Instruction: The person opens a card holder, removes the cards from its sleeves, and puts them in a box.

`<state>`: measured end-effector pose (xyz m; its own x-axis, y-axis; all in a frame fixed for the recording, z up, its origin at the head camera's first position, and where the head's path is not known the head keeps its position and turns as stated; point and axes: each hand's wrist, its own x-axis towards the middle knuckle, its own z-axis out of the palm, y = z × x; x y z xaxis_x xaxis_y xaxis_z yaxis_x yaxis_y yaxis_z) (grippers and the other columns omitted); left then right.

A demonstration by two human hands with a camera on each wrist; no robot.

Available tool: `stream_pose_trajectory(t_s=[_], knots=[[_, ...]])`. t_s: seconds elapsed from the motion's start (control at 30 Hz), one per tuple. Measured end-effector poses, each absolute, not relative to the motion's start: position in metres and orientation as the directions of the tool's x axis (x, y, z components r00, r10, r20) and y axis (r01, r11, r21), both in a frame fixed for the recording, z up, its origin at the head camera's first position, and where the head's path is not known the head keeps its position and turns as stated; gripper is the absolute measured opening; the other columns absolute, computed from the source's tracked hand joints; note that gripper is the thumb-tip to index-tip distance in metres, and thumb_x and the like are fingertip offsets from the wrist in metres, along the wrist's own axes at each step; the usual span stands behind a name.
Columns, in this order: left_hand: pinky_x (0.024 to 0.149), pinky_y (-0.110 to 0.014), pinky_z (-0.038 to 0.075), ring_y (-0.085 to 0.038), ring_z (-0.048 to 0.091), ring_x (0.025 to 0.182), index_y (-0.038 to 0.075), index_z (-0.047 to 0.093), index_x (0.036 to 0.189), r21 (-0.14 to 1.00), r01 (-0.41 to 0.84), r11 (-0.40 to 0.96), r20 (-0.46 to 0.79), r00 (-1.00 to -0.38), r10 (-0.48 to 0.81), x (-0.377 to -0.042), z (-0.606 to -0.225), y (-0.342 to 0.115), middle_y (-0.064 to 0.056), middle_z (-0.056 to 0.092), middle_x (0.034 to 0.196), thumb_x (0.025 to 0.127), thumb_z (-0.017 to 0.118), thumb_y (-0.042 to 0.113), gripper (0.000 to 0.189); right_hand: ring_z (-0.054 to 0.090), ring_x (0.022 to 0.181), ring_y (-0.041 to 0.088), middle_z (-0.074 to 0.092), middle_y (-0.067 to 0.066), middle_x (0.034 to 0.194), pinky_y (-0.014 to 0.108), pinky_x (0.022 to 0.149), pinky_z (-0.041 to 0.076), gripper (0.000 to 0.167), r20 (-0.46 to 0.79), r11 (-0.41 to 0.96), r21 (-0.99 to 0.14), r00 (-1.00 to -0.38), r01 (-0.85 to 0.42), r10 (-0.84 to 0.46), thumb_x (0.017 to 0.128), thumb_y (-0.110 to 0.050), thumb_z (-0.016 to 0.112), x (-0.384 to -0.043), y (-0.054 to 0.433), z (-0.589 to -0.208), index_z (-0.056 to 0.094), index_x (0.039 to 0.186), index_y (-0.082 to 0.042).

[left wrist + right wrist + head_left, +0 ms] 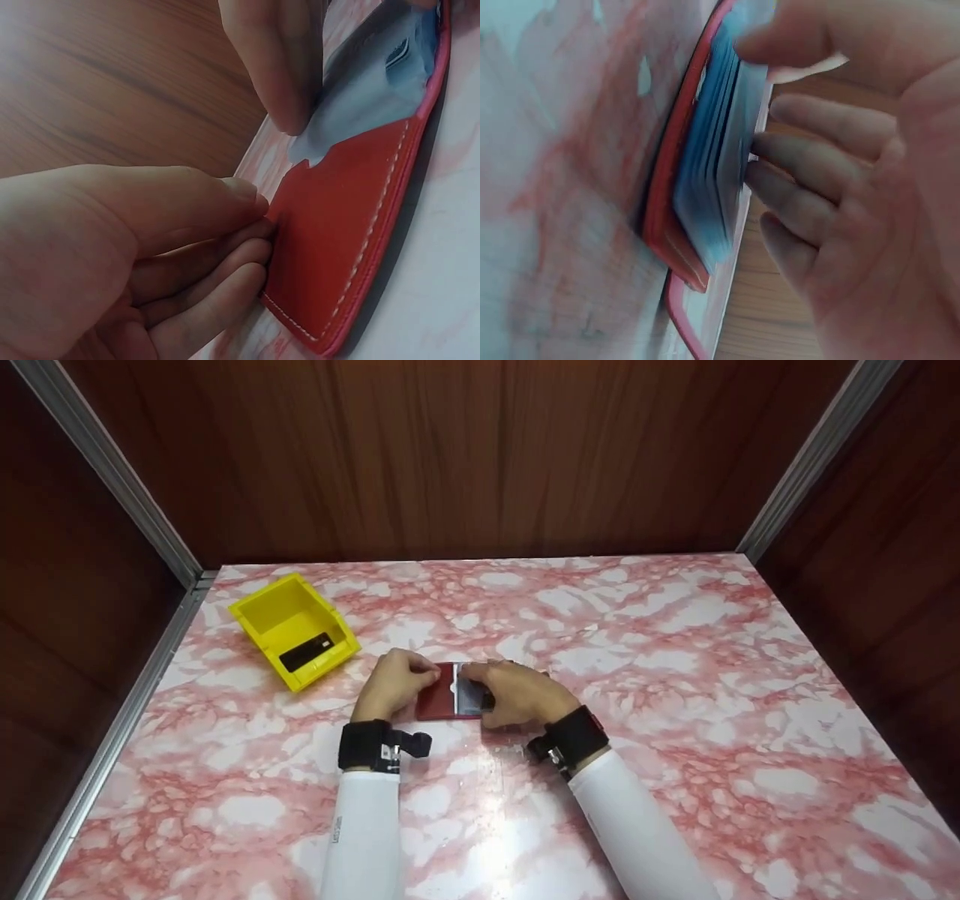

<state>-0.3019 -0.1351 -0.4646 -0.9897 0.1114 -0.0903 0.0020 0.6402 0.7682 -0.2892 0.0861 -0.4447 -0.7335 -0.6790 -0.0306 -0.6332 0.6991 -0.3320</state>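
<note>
A red card holder (435, 701) with white stitching lies unfolded on the table, its clear plastic sleeves (469, 701) on the right half. My left hand (391, 684) pinches the edge of the red cover (337, 217) between thumb and fingertips. Over the sleeves reaches my right hand (525, 694). In the right wrist view, the sleeves (712, 165) stand in a fanned stack, with the right thumb (780, 41) at their upper end and the other fingers (802, 165), slightly bent and spread, beside them. Part of the right half is hidden under the right hand.
A yellow bin (266, 611) stands to the left of my left hand, with a black oblong object (306, 652) in it. The table (675, 720) has a red and white marbled top. Brown wood-look panels (480, 457) with metal edge profiles enclose it at the back and sides.
</note>
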Motion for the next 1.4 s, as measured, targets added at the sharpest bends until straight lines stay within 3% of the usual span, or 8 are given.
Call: stream_pose_trajectory(t_s=[0.17,0.3,0.53,0.73,0.9,1.07,1.23,1.4], knots=[[0.089,-0.031,0.044,-0.015,0.058,0.094,0.021,0.073,0.088,0.772,-0.005,0.636,-0.091,-0.991,0.102,-0.302,-0.464,-0.136,0.004,0.069,0.094,0.082,0.068,0.03,0.012,0.054,0.078,0.01,0.061,-0.006,0.097,0.025,0.068,0.046,0.048,0.001,0.686,-0.327,-0.726,-0.65,-0.687,0.076,-0.017,0.066,-0.291,0.084,-0.444,0.054,0.123,-0.02],[0.088,-0.031,0.045,-0.015,0.058,0.093,0.022,0.073,0.086,0.775,-0.015,0.632,-0.095,-0.991,0.092,-0.301,-0.465,-0.136,0.004,0.069,0.093,0.082,0.068,0.031,0.011,0.06,0.084,0.008,0.065,-0.005,0.103,0.026,0.073,0.051,0.035,0.145,0.682,-0.284,-0.733,-0.674,-0.664,0.085,-0.021,0.061,-0.292,0.081,-0.446,0.059,0.12,-0.015],[0.084,-0.031,0.047,-0.015,0.059,0.09,0.021,0.073,0.089,0.801,-0.013,0.598,-0.091,-0.991,0.1,-0.303,-0.464,-0.133,0.004,0.07,0.091,0.083,0.067,0.032,0.014,0.062,0.078,0.012,0.062,0.001,0.108,0.028,0.065,0.055,0.049,0.389,0.8,-0.236,-0.808,-0.551,-0.442,0.079,-0.043,0.069,-0.291,0.077,-0.449,0.055,0.116,-0.014],[0.071,-0.027,0.051,-0.015,0.062,0.079,0.014,0.072,0.09,0.845,0.002,0.534,-0.029,-0.998,0.05,-0.304,-0.462,-0.135,-0.001,0.07,0.083,0.085,0.063,0.025,0.014,0.059,0.085,0.008,0.065,-0.005,0.095,0.028,0.076,0.052,0.026,0.24,0.691,-0.247,-0.733,-0.68,-0.636,0.081,-0.034,0.07,-0.29,0.073,-0.453,0.066,0.1,-0.017],[0.075,-0.029,0.052,-0.014,0.063,0.08,0.014,0.07,0.089,0.837,0.062,0.543,0.094,-0.995,-0.031,-0.302,-0.452,-0.143,0.0,0.069,0.085,0.085,0.063,0.025,0.014,0.057,0.104,0.01,0.065,-0.009,0.099,0.029,0.093,0.048,0.017,0.168,0.599,-0.245,-0.642,-0.762,-0.748,0.083,-0.025,0.066,-0.291,0.069,-0.456,0.069,0.099,-0.02],[0.07,-0.029,0.053,-0.015,0.065,0.077,0.016,0.069,0.09,0.869,0.093,0.486,0.098,-0.995,0.016,-0.301,-0.441,-0.134,0.0,0.068,0.087,0.086,0.063,0.027,0.012,0.054,0.117,0.015,0.063,-0.004,0.111,0.031,0.099,0.046,0.029,0.116,0.632,-0.332,-0.695,-0.7,-0.709,0.083,-0.025,0.065,-0.297,0.084,-0.444,0.065,0.112,-0.018],[0.067,-0.029,0.053,-0.017,0.064,0.076,0.014,0.07,0.088,0.881,0.058,0.47,0.016,-0.996,0.092,-0.298,-0.44,-0.118,-0.003,0.069,0.084,0.085,0.064,0.025,0.013,0.062,0.093,0.011,0.068,-0.004,0.105,0.03,0.084,0.051,0.03,0.085,0.714,-0.368,-0.786,-0.596,-0.612,0.08,-0.027,0.071,-0.303,0.11,-0.433,0.068,0.108,-0.018],[0.06,-0.028,0.055,-0.023,0.066,0.07,0.01,0.071,0.081,0.871,-0.013,0.491,-0.085,-0.989,0.124,-0.294,-0.445,-0.104,-0.008,0.069,0.078,0.08,0.068,0.018,0.009,0.06,0.077,0.008,0.072,-0.007,0.093,0.028,0.077,0.05,0.024,0.093,0.741,-0.345,-0.806,-0.576,-0.584,0.074,-0.028,0.077,-0.304,0.127,-0.433,0.074,0.096,-0.021]])
